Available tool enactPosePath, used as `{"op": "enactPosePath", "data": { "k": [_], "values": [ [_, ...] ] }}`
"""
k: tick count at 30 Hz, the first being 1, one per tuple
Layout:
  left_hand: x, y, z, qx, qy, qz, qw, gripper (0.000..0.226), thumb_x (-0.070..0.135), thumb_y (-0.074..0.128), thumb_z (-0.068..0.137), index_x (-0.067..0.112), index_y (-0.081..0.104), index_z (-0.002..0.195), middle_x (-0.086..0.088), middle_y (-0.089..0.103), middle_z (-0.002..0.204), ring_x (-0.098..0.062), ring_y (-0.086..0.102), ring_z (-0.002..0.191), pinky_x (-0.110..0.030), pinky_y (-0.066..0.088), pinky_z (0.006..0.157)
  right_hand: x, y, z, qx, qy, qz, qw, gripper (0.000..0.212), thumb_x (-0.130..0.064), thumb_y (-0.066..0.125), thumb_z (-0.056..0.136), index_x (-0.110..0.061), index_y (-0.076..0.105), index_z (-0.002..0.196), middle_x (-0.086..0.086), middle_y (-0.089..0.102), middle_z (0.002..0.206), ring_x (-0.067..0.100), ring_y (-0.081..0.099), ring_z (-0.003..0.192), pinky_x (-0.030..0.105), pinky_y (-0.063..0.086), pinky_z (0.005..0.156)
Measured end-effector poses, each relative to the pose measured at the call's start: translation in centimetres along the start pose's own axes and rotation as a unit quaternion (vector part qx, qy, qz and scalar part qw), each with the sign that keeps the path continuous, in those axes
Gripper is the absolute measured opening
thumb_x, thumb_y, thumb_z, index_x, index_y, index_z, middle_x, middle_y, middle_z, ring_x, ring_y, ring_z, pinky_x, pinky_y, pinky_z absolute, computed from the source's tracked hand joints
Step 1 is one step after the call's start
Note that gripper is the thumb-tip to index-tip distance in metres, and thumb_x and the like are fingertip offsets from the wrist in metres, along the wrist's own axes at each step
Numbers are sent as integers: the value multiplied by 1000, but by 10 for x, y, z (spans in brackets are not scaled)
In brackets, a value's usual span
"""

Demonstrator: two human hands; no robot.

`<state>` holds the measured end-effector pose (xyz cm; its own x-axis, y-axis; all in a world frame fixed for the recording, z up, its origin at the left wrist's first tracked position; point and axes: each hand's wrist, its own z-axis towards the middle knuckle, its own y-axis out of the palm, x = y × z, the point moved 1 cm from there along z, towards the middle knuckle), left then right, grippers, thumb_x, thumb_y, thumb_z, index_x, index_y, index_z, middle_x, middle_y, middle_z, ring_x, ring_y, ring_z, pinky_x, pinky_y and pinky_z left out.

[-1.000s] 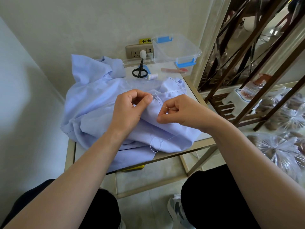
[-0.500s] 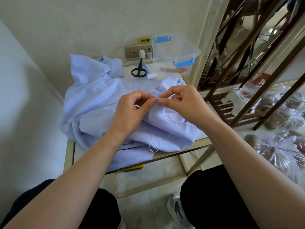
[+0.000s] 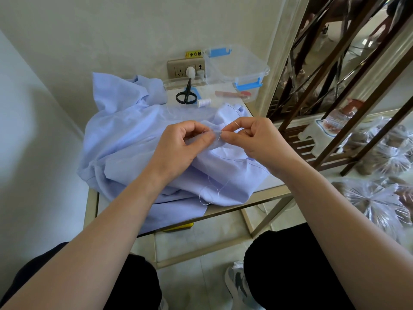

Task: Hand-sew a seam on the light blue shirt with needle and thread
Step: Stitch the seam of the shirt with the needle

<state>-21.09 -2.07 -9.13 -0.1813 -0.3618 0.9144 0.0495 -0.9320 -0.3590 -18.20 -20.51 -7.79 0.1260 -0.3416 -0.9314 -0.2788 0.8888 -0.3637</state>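
The light blue shirt (image 3: 125,139) lies crumpled over the small glass table (image 3: 263,191). My left hand (image 3: 181,146) pinches a raised fold of the shirt near its seam. My right hand (image 3: 257,139) sits just right of it and pinches the thin needle (image 3: 237,125), whose tip meets the fold between the two hands. White thread (image 3: 210,191) hangs from the seam and loops on the cloth near the table's front edge.
Black scissors (image 3: 186,96) and a white thread spool (image 3: 203,102) lie behind the shirt. A clear box with blue clips (image 3: 237,66) stands by the wall socket (image 3: 185,69). A dark lattice screen (image 3: 335,63) and wrapped bundles (image 3: 380,198) fill the right side.
My right hand has come up from the lower cloth to the fold beside my left hand, and the needle now meets the seam. The left hand has kept its hold.
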Motion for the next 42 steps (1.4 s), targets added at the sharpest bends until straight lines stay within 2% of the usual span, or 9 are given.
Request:
{"op": "enactPosePath", "data": {
  "k": [5,7,11,14,17,21,27,36,42],
  "values": [
    [1,1,1,7,-4,-6,1000,7,18,72,88,21,72,82,10,71,79,0,63,76,-14,47,76,-2,2,-3,-16,3,-14,1000,10,-21,67,92,-12,69,94,-11,29,42,8,24,42,17,23,44],
    [2,1,1,9,-15,-13,1000,7,18,71,88,19,72,81,10,69,77,2,61,74,-10,45,73,-2,2,-4,9,4,-9,1000,9,-15,56,95,-14,64,97,-11,33,45,10,27,45,21,24,46],
    [1,1,2,19,-22,-15,999,7,17,70,89,17,73,83,7,72,81,2,63,77,-10,46,74,-3,0,-5,8,-8,35,999,29,0,33,95,-17,55,100,-12,41,53,6,34,51,18,31,50],
    [0,1,2,22,-22,-15,999,8,18,71,89,19,73,82,7,74,85,1,65,81,-12,48,79,-3,0,-8,-42,-35,3,998,20,-1,39,100,-11,54,110,-4,56,61,11,40,55,19,37,54],
    [-1,1,3,19,-21,-17,999,8,18,71,89,20,74,82,10,73,81,2,65,79,-12,47,77,-4,-1,-10,-48,-50,-15,997,16,-9,50,100,-11,64,108,1,64,60,12,38,49,18,36,50],
    [-2,0,3,13,-24,-29,999,10,19,69,91,13,76,88,2,76,88,-4,66,84,-17,50,82,-2,-3,-11,-12,-73,-49,996,18,-16,58,98,-19,74,104,-1,51,45,12,38,47,16,34,49],
    [-2,1,2,17,-31,-36,999,10,17,68,91,11,77,91,-1,76,91,-5,66,86,-18,49,84,-1,-4,-11,-5,-72,-59,996,19,-16,61,96,-23,77,104,1,35,46,15,34,48,22,38,50],
    [0,1,1,19,-31,-38,999,10,16,68,90,10,76,91,0,75,90,-4,66,85,-16,50,83,-3,-3,-12,-7,-72,-57,996,19,-14,61,95,-20,77,103,-1,30,45,15,31,48,22,35,49],
    [0,1,0,16,-19,-31,999,9,15,70,89,18,75,83,3,75,85,-2,66,82,-17,51,81,-2,-1,-11,-5,-81,-71,994,18,-13,61,95,-15,77,103,-7,35,39,9,36,42,14,36,50]
  ]
}}
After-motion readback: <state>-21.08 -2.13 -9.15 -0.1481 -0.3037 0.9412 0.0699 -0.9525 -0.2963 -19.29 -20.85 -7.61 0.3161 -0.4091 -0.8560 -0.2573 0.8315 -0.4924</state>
